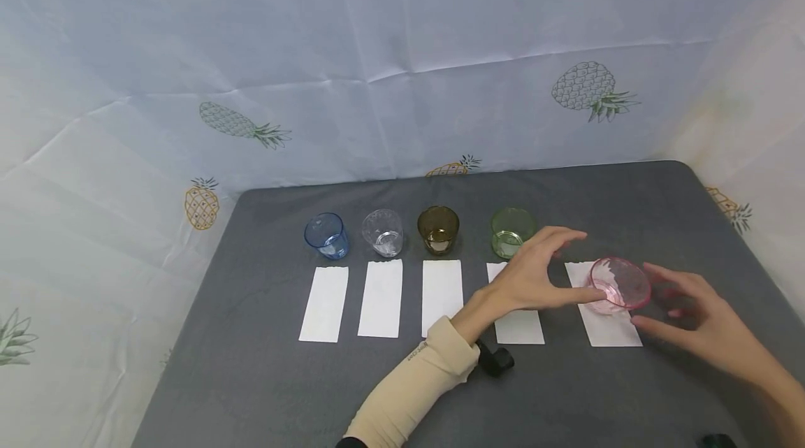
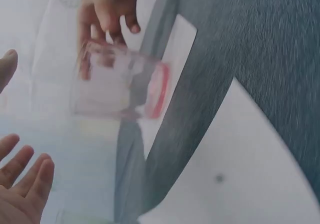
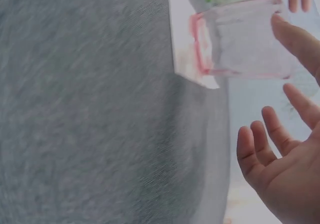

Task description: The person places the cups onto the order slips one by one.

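Note:
A pink-tinted glass (image 1: 619, 285) stands upright on the rightmost white paper strip (image 1: 613, 333). My left hand (image 1: 534, 272) reaches in from its left, fingers spread, with the thumb tip overlapping the glass in the head view. On the other side is my right hand (image 1: 707, 315), its fingers loosely bent and its fingertips close to the rim. In the left wrist view, a gap shows between the left fingers (image 2: 40, 181) and the glass. From the right wrist, the thumb (image 3: 297, 39) overlaps the glass's edge while the other fingers stand apart from it.
Behind the paper strips stand a blue glass (image 1: 327, 235), a colourless glass (image 1: 383, 233), a brown glass (image 1: 438, 230) and a green glass (image 1: 511, 230). Several white strips (image 1: 323, 305) lie in a row on the grey table (image 1: 251, 371). A pineapple-print cloth (image 1: 402, 29) hangs behind.

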`<control>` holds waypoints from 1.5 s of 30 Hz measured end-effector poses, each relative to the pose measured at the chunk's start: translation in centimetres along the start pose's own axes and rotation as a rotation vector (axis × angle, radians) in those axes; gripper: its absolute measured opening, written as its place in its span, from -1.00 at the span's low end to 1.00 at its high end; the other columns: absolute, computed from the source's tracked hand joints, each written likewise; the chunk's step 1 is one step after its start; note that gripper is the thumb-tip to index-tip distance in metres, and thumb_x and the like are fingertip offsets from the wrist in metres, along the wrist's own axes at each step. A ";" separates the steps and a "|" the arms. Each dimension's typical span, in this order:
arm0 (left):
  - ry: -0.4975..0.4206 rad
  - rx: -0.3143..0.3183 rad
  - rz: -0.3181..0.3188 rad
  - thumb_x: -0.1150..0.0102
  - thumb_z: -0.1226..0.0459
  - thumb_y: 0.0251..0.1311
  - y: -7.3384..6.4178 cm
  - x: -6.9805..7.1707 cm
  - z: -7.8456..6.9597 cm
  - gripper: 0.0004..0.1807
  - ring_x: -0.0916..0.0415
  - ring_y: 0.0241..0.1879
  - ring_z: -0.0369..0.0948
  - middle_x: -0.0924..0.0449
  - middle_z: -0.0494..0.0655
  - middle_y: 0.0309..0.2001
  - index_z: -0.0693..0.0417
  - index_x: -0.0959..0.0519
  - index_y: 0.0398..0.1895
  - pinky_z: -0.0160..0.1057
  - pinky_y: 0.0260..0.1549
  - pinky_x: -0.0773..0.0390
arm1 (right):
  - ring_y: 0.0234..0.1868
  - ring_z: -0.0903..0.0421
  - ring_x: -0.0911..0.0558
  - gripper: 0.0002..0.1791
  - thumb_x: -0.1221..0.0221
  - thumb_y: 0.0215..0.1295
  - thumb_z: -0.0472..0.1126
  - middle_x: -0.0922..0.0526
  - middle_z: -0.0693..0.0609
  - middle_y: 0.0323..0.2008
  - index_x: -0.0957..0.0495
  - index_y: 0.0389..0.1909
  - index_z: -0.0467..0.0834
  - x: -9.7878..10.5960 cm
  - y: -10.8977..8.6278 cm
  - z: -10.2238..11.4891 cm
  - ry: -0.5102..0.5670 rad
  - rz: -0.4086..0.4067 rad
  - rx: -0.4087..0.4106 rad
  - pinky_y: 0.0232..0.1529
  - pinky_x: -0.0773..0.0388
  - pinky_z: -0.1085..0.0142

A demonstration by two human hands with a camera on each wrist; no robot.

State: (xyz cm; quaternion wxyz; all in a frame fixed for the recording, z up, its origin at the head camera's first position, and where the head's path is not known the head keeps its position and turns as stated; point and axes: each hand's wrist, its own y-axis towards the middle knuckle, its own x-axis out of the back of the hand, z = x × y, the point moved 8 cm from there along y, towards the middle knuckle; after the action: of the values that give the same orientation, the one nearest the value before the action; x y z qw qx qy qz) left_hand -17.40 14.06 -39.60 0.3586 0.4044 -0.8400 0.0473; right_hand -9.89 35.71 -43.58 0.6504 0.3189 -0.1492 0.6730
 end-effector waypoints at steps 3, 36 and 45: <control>-0.026 -0.001 -0.023 -0.52 -0.03 0.06 -0.2 1.2 0.3 -0.12 -0.44 0.20 -0.42 -0.40 -0.20 0.40 -0.05 -0.39 0.45 -0.59 0.16 -0.43 | 0.06 0.50 -0.47 0.01 -0.48 -0.12 -0.59 -0.42 0.31 0.25 -0.37 0.46 -0.18 0.3 0.0 1.0 0.039 -0.024 0.014 -0.13 -0.42 0.77; 0.066 -0.059 -0.113 -0.57 0.08 0.02 -0.8 9.3 5.5 -0.11 -0.43 0.36 -0.04 -0.41 0.03 0.38 0.12 -0.41 0.43 -0.23 0.35 -0.47 | 0.04 0.34 -0.56 -0.15 -0.32 -0.10 -0.75 -0.55 0.16 0.18 -0.42 0.34 -0.40 -2.1 3.0 9.4 0.256 -0.031 0.200 0.02 -0.50 0.69; 0.084 0.005 -0.057 -0.53 -0.02 0.05 0.2 8.5 6.9 -0.10 -0.38 0.43 -0.14 -0.38 -0.07 0.42 -0.03 -0.39 0.47 -0.17 0.40 -0.44 | 0.14 0.27 -0.53 -0.16 -0.30 -0.20 -0.80 -0.56 0.10 0.17 -0.45 0.28 -0.48 -4.4 4.0 11.1 0.342 -0.014 0.322 0.12 -0.46 0.60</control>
State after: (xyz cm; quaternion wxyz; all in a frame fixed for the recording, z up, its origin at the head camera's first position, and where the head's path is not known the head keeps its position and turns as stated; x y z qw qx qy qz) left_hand -24.97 6.19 -39.25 0.3937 0.4267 -0.8123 0.0559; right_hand -11.35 24.99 -37.11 0.6115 0.3011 0.0747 0.7279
